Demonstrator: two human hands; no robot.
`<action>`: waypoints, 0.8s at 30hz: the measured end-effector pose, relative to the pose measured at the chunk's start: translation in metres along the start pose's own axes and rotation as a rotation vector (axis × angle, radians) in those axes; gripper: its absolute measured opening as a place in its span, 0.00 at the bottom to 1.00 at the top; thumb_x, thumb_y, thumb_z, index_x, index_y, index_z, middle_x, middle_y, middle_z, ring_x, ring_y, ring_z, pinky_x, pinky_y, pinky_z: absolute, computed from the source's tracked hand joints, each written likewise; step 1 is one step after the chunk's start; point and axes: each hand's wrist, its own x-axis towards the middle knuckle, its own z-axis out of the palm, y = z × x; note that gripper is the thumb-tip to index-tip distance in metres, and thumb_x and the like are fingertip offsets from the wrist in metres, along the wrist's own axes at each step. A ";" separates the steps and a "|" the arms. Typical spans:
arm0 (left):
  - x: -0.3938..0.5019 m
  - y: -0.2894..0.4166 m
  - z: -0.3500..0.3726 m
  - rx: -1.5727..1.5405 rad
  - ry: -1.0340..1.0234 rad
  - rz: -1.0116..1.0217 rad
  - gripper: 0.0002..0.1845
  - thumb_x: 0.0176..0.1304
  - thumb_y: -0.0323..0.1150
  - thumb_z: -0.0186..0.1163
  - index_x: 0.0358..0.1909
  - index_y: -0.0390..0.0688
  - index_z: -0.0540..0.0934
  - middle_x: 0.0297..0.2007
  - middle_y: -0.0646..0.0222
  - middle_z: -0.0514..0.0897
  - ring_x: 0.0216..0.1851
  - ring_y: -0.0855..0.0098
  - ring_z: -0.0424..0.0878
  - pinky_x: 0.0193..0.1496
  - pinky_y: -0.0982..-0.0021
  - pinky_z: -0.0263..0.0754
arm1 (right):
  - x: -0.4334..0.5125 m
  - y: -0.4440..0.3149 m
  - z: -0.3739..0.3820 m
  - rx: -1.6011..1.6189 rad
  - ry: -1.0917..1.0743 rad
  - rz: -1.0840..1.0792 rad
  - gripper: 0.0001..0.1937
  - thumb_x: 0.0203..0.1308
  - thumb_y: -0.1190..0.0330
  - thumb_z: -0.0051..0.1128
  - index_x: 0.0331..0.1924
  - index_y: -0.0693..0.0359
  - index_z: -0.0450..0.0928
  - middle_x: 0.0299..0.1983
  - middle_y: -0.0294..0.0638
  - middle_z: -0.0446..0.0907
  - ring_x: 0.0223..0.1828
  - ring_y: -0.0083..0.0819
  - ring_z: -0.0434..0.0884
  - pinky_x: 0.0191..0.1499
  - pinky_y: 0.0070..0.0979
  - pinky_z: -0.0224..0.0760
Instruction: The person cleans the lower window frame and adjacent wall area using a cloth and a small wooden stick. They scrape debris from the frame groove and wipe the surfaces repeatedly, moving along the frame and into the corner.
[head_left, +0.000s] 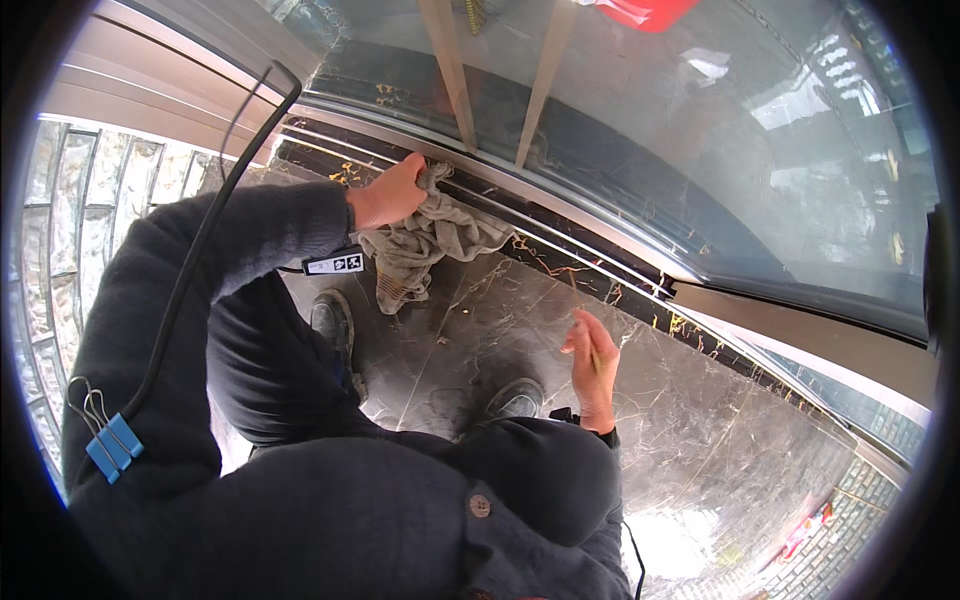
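My left hand (392, 193) is closed on a bunched end of a damp-looking grey cloth (442, 232) at the metal door track (487, 202). The rest of the cloth hangs over the dark stone sill onto the floor, its striped end lowest. My right hand (596, 360), over the floor to the right, holds a thin stick (574, 289) between thumb and fingers. The stick's tip points up towards the gold-veined black sill (540, 255); whether it touches the sill is unclear.
A large glass sliding door (675, 150) stands beyond the track. A brick-patterned wall (97, 187) is at the left. My shoes (517, 397) rest on the grey marble-look floor (690, 427). A black cable (202, 232) with a blue binder clip (114, 448) runs along my left sleeve.
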 end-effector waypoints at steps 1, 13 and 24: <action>-0.003 0.009 -0.002 -0.231 -0.083 -0.140 0.19 0.57 0.22 0.57 0.51 0.38 0.68 0.47 0.58 0.72 0.50 0.58 0.75 0.52 0.56 0.77 | -0.001 -0.001 0.001 0.011 -0.060 -0.114 0.14 0.70 0.70 0.48 0.54 0.65 0.76 0.34 0.38 0.78 0.31 0.21 0.78 0.37 0.19 0.73; 0.018 0.034 0.139 -0.884 -0.100 -0.072 0.22 0.63 0.17 0.48 0.60 0.40 0.68 0.52 0.65 0.76 0.51 0.67 0.79 0.55 0.62 0.78 | -0.006 -0.029 -0.029 -0.314 -0.295 -0.097 0.17 0.63 0.76 0.55 0.56 0.63 0.73 0.49 0.50 0.79 0.40 0.33 0.83 0.40 0.25 0.75; 0.020 0.041 0.218 0.529 0.249 0.796 0.29 0.50 0.24 0.61 0.58 0.43 0.72 0.60 0.57 0.69 0.63 0.53 0.63 0.59 0.53 0.62 | -0.010 0.023 -0.006 -0.609 -0.494 -0.212 0.35 0.53 0.83 0.47 0.69 0.61 0.57 0.62 0.56 0.69 0.59 0.50 0.73 0.56 0.36 0.71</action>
